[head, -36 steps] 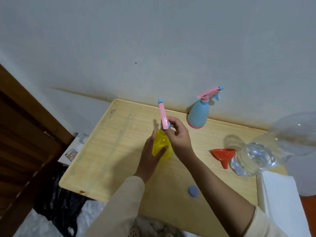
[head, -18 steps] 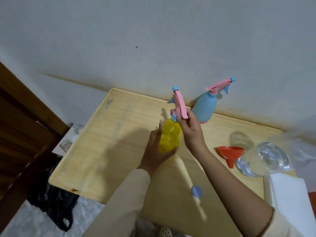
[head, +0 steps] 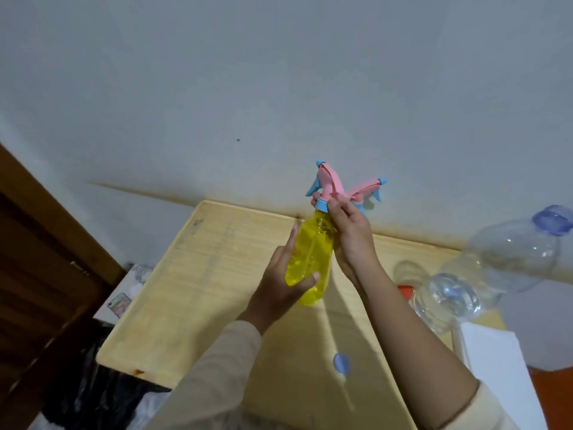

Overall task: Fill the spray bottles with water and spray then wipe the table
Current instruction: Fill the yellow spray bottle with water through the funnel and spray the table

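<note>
I hold a yellow spray bottle (head: 310, 256) tilted above the wooden table (head: 217, 290). My left hand (head: 279, 287) wraps its lower body. My right hand (head: 347, 234) pinches the blue collar under its pink spray head (head: 329, 181). A second spray bottle stands at the back by the wall; only its pink and blue head (head: 369, 189) shows behind my right hand. A large clear water bottle (head: 483, 268) with a blue cap lies on its side at the right.
A red funnel (head: 404, 290) peeks out beside the water bottle. A small blue cap (head: 341, 363) lies near the table's front. White paper or cloth (head: 496, 367) sits at the right corner. A black bag (head: 102, 395) lies on the floor at the left.
Both hands have lifted the yellow bottle higher and toward the wall. The pink spray head has turned from upright to angled over the collar.
</note>
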Tool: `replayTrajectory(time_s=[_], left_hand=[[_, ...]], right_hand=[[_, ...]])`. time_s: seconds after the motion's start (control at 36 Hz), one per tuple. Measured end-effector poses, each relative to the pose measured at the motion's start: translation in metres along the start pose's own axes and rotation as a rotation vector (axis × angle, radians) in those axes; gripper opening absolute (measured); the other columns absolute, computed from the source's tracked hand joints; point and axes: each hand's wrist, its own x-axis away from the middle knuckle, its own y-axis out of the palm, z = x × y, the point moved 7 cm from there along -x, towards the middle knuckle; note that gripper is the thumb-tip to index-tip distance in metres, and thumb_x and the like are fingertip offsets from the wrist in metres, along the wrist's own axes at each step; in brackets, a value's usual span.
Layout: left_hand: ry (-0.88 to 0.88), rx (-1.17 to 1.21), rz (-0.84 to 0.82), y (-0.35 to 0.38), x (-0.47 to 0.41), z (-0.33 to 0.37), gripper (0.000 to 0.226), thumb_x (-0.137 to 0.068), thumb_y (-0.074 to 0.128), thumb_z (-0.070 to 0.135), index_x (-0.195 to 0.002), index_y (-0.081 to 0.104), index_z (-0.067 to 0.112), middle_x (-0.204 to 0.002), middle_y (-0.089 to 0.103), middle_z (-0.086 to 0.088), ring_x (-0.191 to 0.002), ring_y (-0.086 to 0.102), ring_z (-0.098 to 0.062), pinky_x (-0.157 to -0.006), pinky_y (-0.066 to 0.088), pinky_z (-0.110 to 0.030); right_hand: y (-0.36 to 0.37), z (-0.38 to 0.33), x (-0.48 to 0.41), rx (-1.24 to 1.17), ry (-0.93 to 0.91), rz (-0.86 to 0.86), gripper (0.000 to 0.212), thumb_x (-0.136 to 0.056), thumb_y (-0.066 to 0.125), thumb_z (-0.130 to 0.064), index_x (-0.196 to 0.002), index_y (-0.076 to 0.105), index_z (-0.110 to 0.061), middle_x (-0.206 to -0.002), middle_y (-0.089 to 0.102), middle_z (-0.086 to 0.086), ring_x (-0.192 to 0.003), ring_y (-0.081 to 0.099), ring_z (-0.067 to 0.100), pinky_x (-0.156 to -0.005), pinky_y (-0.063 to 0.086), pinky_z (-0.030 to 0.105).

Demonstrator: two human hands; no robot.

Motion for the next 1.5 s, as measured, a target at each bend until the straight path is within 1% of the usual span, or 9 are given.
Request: replayTrajectory(time_s=[0.11,0.22,0.33,0.5,0.72,0.94,1.17,1.28,1.5], left_hand=[[-0.009,0.123,-0.034,-0.003,0.005,0.016,0.079,-0.07,0.062,0.044,-0.129,0.019,0.074,-0.15,0.037,0.012,-0.134,0.039,-0.002,-0.107,0.039,-0.026],[-0.022,0.171,-0.073,-0.008,0.009,0.026,0.077,-0.071,0.062,0.043,-0.132,0.022,0.066,-0.145,0.04,0.023,-0.13,0.042,0.004,-0.102,0.038,-0.014],[-0.038,0.155,-0.054,-0.015,0.013,0.032,0.076,-0.077,0.064,0.035,-0.134,0.022,0.063,-0.131,0.041,0.043,-0.125,0.042,0.014,-0.094,0.037,-0.005],[-0.001,0.061,0.007,-0.021,0.018,0.043,0.078,-0.08,0.064,0.03,-0.133,0.019,0.066,-0.139,0.049,-0.001,-0.123,0.048,-0.005,-0.093,0.038,-0.006],[0.053,0.023,0.044,-0.02,0.019,0.055,0.079,-0.078,0.065,0.039,-0.133,0.017,0.07,-0.143,0.045,-0.004,-0.131,0.042,-0.012,-0.104,0.035,-0.015],[0.051,0.186,-0.04,-0.021,0.018,0.071,0.076,-0.075,0.062,0.042,-0.138,0.021,0.052,-0.129,0.038,0.05,-0.125,0.04,0.016,-0.093,0.036,-0.004],[0.051,0.17,0.003,-0.031,0.018,0.075,0.074,-0.082,0.062,0.023,-0.138,0.022,0.051,-0.133,0.04,0.035,-0.119,0.044,0.018,-0.087,0.038,-0.002],[0.058,0.103,0.05,-0.035,0.02,0.07,0.077,-0.08,0.065,0.029,-0.137,0.022,0.055,-0.133,0.05,0.014,-0.113,0.049,0.012,-0.089,0.037,-0.004],[0.077,0.043,0.053,-0.031,0.02,0.066,0.079,-0.075,0.063,0.048,-0.137,0.018,0.064,-0.143,0.042,0.017,-0.128,0.043,0.0,-0.099,0.037,-0.01]], right_hand=[[0.014,-0.015,0.005,-0.124,0.058,-0.161,0.02,-0.095,0.046,-0.016,-0.109,0.06,-0.01,-0.104,0.07,0.005,-0.102,0.065,0.017,-0.096,0.047,0.036],[0.02,-0.021,0.009,-0.298,0.146,-0.275,0.023,-0.096,0.041,-0.015,-0.111,0.057,-0.008,-0.105,0.07,0.007,-0.105,0.065,0.016,-0.096,0.046,0.043],[0.026,-0.024,0.011,-0.348,0.132,-0.262,0.039,-0.073,0.07,-0.021,-0.107,0.06,-0.004,-0.098,0.071,0.01,-0.096,0.067,0.017,-0.09,0.051,0.036],[0.022,-0.028,0.015,-0.201,0.054,-0.096,0.038,-0.072,0.074,-0.01,-0.106,0.061,0.0,-0.072,0.067,0.0,-0.064,0.061,0.01,-0.068,0.05,0.028],[0.019,-0.046,0.028,0.002,-0.15,0.029,0.004,-0.087,0.064,-0.017,-0.091,0.064,-0.016,-0.08,0.071,-0.006,-0.072,0.062,0.005,-0.073,0.048,0.025],[0.036,-0.061,0.031,-0.2,-0.05,-0.21,0.026,-0.099,0.039,-0.022,-0.107,0.06,-0.008,-0.101,0.072,0.004,-0.093,0.068,0.012,-0.075,0.055,0.027],[0.037,-0.074,0.029,0.042,-0.133,-0.164,0.016,-0.095,0.05,-0.016,-0.102,0.061,-0.007,-0.102,0.071,0.007,-0.095,0.068,0.015,-0.077,0.056,0.03],[0.034,-0.076,0.031,0.229,-0.205,-0.058,0.012,-0.087,0.064,-0.019,-0.096,0.065,-0.01,-0.097,0.071,0.013,-0.087,0.067,0.015,-0.081,0.053,0.033],[0.047,-0.066,0.036,0.243,-0.207,-0.013,0.024,-0.082,0.07,-0.033,-0.092,0.06,-0.014,-0.079,0.054,0.006,-0.075,0.05,0.016,-0.071,0.043,0.034]])
